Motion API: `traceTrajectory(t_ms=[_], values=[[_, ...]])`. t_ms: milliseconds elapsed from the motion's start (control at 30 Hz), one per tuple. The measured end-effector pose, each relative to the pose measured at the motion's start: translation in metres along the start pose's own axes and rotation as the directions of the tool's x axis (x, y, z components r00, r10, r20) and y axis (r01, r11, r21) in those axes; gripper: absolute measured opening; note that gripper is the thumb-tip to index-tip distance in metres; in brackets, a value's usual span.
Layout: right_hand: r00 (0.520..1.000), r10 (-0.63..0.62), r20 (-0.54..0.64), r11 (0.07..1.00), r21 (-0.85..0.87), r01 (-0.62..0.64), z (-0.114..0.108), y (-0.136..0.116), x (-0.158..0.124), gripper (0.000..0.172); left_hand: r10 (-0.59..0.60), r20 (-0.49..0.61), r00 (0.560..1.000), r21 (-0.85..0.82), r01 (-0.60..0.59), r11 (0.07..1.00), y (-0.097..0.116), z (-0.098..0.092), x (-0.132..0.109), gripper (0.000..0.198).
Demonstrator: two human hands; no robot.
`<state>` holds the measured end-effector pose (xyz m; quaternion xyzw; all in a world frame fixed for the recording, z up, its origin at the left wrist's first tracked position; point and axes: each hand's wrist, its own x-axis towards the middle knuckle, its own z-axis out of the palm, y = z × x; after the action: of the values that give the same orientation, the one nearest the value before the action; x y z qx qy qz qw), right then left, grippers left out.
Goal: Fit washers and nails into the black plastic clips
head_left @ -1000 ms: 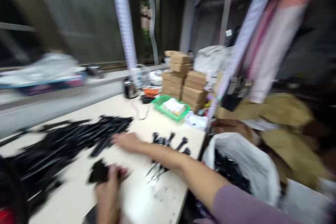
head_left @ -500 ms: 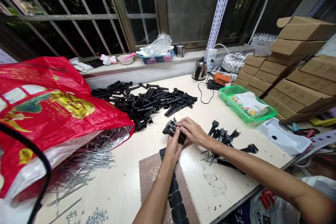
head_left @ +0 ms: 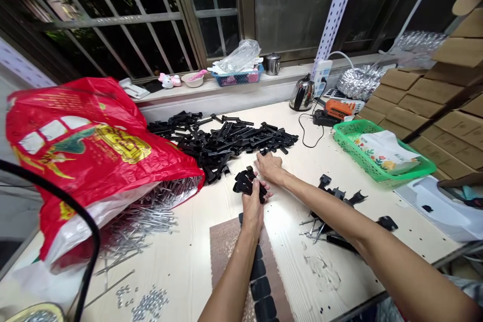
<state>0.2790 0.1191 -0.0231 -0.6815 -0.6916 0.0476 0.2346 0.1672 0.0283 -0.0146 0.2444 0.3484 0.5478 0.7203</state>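
My left hand (head_left: pixel 252 207) is closed around a bunch of black plastic parts (head_left: pixel 245 182), held upright just above the table. My right hand (head_left: pixel 269 167) reaches past it to the near edge of the big pile of black plastic parts (head_left: pixel 222 139); its fingers are curled at the pile, and I cannot tell whether they hold a piece. Below my left wrist lies a brown board (head_left: pixel 226 251) with a row of black pads (head_left: pixel 260 287). Under my right forearm lie a few assembled black parts with metal pins (head_left: pixel 332 211).
A red plastic bag (head_left: pixel 86 151) spilling metal pins (head_left: pixel 147 216) fills the left side. At the right are a green basket (head_left: pixel 381 173), stacked cardboard boxes (head_left: pixel 433 110), a kettle (head_left: pixel 302 94) and a cable. Loose screws (head_left: pixel 147 302) lie near the front edge.
The view swung left and steadied. My right hand left the bunch in my left hand and moved forward to the pile; the left hand keeps holding the bunch.
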Motion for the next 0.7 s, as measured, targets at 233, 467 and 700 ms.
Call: traceTrajectory(t_ms=[233, 467, 700], values=[[0.986, 0.154, 0.06, 0.988, -0.014, -0.154, -0.057, 0.002, -0.066, 0.02, 0.037, 0.003, 0.999, 0.034, -0.037, 0.999, 0.0, 0.001, -0.005, 0.051], [0.962, -0.229, -0.146, 0.964, 0.107, 0.245, -0.091, -0.039, -0.134, 0.029, 0.058, 0.109, 0.992, 0.042, -0.063, 0.997, 0.026, 0.015, -0.041, 0.044], [0.927, -0.373, -0.044, 0.881, 0.295, 0.369, -0.086, -0.116, -0.166, 0.06, 0.148, 0.086, 0.985, -0.04, -0.145, 0.989, 0.068, -0.034, -0.111, 0.045]])
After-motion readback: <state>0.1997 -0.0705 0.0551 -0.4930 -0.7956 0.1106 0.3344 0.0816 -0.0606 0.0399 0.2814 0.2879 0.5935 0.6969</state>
